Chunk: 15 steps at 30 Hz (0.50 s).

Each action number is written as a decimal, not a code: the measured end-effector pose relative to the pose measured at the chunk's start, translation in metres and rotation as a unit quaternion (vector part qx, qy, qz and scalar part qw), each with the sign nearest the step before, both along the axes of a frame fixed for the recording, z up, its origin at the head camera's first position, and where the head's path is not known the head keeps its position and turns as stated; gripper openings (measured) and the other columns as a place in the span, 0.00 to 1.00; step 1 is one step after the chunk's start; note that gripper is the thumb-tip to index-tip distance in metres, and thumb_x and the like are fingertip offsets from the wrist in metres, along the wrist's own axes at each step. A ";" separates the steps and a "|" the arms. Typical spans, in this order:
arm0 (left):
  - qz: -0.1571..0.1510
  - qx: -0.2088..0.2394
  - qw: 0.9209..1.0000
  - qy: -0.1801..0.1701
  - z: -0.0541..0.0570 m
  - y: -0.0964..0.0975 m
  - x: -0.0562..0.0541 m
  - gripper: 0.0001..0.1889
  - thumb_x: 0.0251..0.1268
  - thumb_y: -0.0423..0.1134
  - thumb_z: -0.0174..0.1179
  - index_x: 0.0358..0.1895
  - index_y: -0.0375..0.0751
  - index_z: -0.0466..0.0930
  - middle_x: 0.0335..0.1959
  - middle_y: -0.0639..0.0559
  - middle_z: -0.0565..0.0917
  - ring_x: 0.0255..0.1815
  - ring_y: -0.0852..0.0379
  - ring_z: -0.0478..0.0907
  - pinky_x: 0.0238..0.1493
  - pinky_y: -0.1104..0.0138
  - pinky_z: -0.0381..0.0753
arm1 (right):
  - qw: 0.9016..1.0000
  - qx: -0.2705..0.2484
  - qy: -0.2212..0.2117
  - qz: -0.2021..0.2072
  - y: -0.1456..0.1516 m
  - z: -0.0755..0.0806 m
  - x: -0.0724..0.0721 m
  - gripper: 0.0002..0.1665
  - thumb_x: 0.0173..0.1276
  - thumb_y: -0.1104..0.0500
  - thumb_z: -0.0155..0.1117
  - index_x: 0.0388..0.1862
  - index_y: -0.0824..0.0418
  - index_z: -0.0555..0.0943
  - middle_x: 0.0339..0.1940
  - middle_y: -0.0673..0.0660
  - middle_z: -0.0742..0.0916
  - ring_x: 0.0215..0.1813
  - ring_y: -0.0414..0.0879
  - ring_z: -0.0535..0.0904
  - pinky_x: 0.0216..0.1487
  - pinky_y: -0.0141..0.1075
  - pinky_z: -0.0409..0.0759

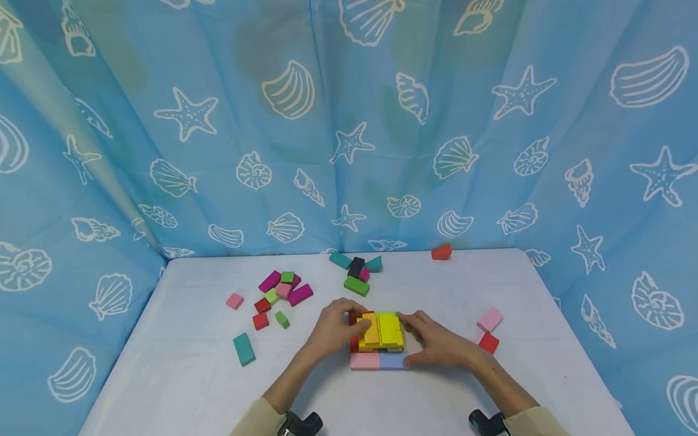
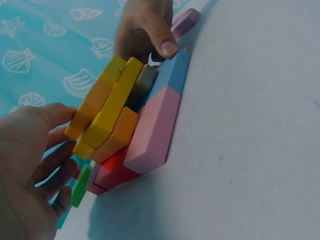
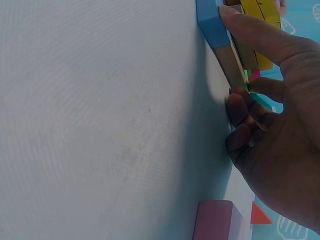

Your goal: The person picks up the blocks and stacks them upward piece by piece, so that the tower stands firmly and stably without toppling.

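Observation:
A low stack of coloured blocks stands between the two hands, yellow blocks (image 1: 388, 330) on top. At its front lie a pink block (image 2: 154, 131) and a blue block (image 2: 172, 71); red blocks (image 2: 116, 167) show at its left. The left hand (image 1: 334, 330) is at the stack's left side, its thumb touching a yellow-orange block (image 1: 370, 335) on top. The right hand (image 1: 438, 343) spans the right side, thumb on the blue block and index finger toward the back corner. In the right wrist view, its other fingers (image 3: 239, 137) are bent beside the stack.
Loose magenta, green, pink and red blocks (image 1: 262, 321) lie scattered at the left, with a teal block (image 1: 244, 349) nearer. Behind the stack is a group with a black block (image 1: 356, 267). Pink (image 1: 490, 319) and red (image 1: 488, 343) blocks lie right, an orange-red one (image 1: 441, 252) far back.

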State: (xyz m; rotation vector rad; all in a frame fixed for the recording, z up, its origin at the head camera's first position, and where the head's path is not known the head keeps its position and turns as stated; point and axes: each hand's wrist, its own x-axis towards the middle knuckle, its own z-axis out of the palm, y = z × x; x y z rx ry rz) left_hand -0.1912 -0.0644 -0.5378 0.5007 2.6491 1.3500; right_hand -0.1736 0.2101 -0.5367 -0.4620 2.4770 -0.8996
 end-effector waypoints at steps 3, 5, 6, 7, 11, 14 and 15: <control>-0.001 -0.008 1.000 -0.005 0.000 0.001 0.001 0.15 0.65 0.52 0.67 0.51 0.53 0.85 0.45 0.61 0.82 0.46 0.59 0.75 0.47 0.68 0.80 | 1.000 -0.002 0.001 0.002 0.001 0.000 0.000 0.60 0.50 0.40 0.81 0.79 0.51 0.62 0.56 0.52 0.75 0.52 0.46 0.71 0.59 0.43 0.81; 0.000 -0.008 1.000 -0.008 0.000 0.001 0.002 0.15 0.65 0.52 0.66 0.51 0.52 0.85 0.45 0.61 0.82 0.46 0.59 0.76 0.47 0.68 0.81 | 1.000 -0.004 0.001 0.003 0.001 0.000 0.000 0.61 0.50 0.40 0.81 0.79 0.51 0.62 0.56 0.52 0.75 0.53 0.46 0.71 0.58 0.43 0.81; 0.000 -0.009 1.000 -0.010 0.001 0.002 0.002 0.15 0.65 0.52 0.66 0.51 0.52 0.85 0.45 0.61 0.82 0.46 0.60 0.76 0.47 0.68 0.81 | 1.000 -0.004 0.001 0.004 0.001 0.000 0.000 0.61 0.50 0.40 0.81 0.79 0.51 0.62 0.56 0.51 0.75 0.53 0.46 0.71 0.58 0.43 0.81; 0.002 -0.009 1.000 -0.012 0.001 0.002 0.003 0.15 0.65 0.52 0.67 0.51 0.53 0.85 0.45 0.61 0.82 0.47 0.60 0.76 0.47 0.68 0.81 | 1.000 -0.005 0.001 0.005 0.002 -0.001 0.000 0.61 0.49 0.40 0.81 0.79 0.51 0.62 0.56 0.51 0.75 0.52 0.46 0.71 0.58 0.43 0.81; 0.001 -0.007 1.000 -0.017 0.003 0.003 0.004 0.15 0.65 0.51 0.66 0.51 0.53 0.85 0.45 0.60 0.82 0.47 0.59 0.76 0.47 0.68 0.81 | 1.000 -0.005 0.002 0.006 0.003 -0.003 0.000 0.61 0.49 0.40 0.81 0.79 0.51 0.62 0.56 0.52 0.75 0.52 0.46 0.71 0.58 0.42 0.81; -0.001 -0.007 1.000 -0.017 0.003 0.004 0.004 0.15 0.66 0.52 0.66 0.52 0.52 0.85 0.45 0.60 0.83 0.47 0.59 0.77 0.48 0.68 0.81 | 1.000 -0.004 0.001 0.006 0.003 -0.003 -0.001 0.61 0.50 0.40 0.81 0.79 0.52 0.62 0.57 0.52 0.75 0.53 0.46 0.71 0.58 0.43 0.81; -0.001 -0.007 1.000 -0.017 0.003 0.004 0.004 0.15 0.66 0.52 0.66 0.52 0.52 0.85 0.45 0.60 0.83 0.47 0.59 0.77 0.48 0.67 0.81 | 1.000 -0.004 0.000 0.005 0.003 -0.003 -0.001 0.61 0.51 0.40 0.81 0.80 0.52 0.62 0.57 0.52 0.75 0.53 0.46 0.71 0.58 0.43 0.81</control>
